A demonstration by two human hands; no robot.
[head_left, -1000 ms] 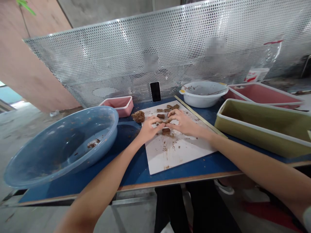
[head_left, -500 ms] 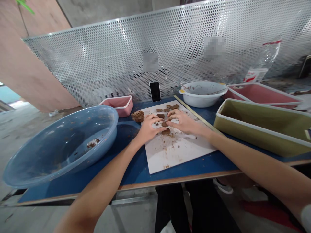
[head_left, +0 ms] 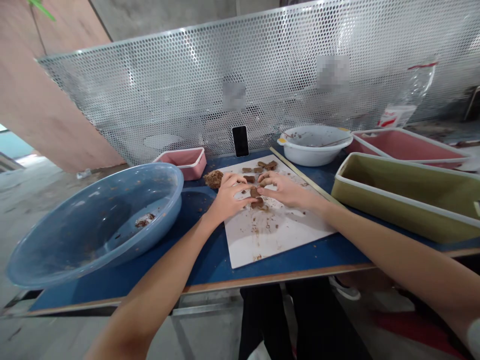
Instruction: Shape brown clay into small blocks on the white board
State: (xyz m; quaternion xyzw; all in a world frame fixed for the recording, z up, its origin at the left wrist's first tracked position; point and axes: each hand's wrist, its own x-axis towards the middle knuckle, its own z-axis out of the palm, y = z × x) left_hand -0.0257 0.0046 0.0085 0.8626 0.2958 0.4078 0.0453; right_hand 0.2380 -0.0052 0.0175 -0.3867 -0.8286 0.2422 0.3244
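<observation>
On the white board (head_left: 285,235), a small brown clay piece (head_left: 255,192) sits between my two hands. My left hand (head_left: 229,196) reaches in from the left, its index finger and thumb closed about that piece. From the right, my right hand (head_left: 283,190) grips the same piece with thumb and curled fingers. Another clay piece (head_left: 257,203) lies just below, close to the left thumb. A dark block of clay (head_left: 249,179) and several smaller pieces (head_left: 267,165) are farther up the board. A rough brown lump (head_left: 213,179) lies beside the left hand. Crumbs are scattered around.
A big blue basin (head_left: 93,225) stands at left, with a small pink tub (head_left: 187,164) behind it. A phone (head_left: 240,141) leans on the perforated metal screen (head_left: 168,95). At right are a yellowish strip (head_left: 300,172), a white basin (head_left: 314,155), a green trough (head_left: 393,200) and a pink trough (head_left: 408,142).
The view has shifted very slightly. Both hands stay at the same clay piece, with only small finger movements.
</observation>
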